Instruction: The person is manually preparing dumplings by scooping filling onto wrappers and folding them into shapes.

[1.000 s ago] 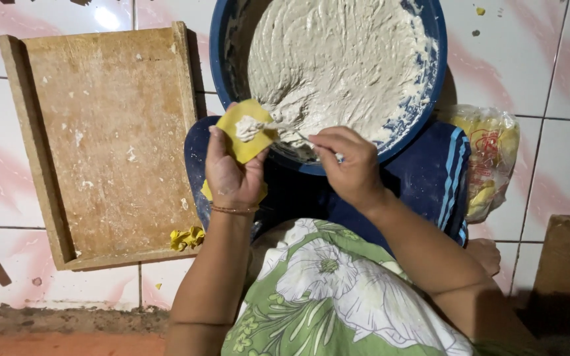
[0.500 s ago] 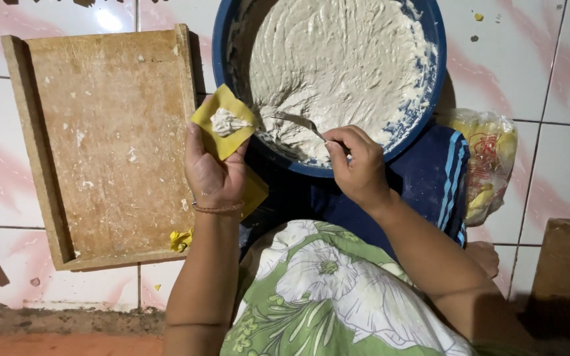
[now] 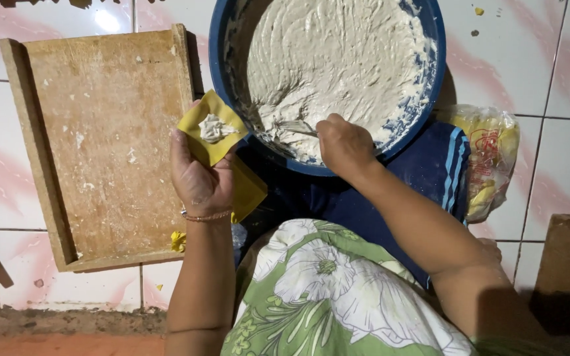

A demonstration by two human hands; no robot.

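My left hand (image 3: pixel 200 179) holds a yellow square wrapper (image 3: pixel 210 129) with a dab of pale filling on it, raised beside the left rim of a big blue bowl (image 3: pixel 430 86). The bowl is full of whitish paste (image 3: pixel 338 59). My right hand (image 3: pixel 343 145) rests over the bowl's near edge, gripping a spoon (image 3: pixel 295 126) whose metal end lies in the paste. A stack of yellow wrappers (image 3: pixel 249 191) sits just below my left hand.
A wooden tray (image 3: pixel 100 145) lies on the tiled floor at the left. At the right of the bowl is a clear bag (image 3: pixel 489 158) with yellow contents, on a blue cloth (image 3: pixel 430 171). A wooden piece (image 3: pixel 565 254) stands at the lower right.
My left hand has carried the filled wrapper left, away from the bowl toward the tray. My right hand has brought the spoon back into the paste.
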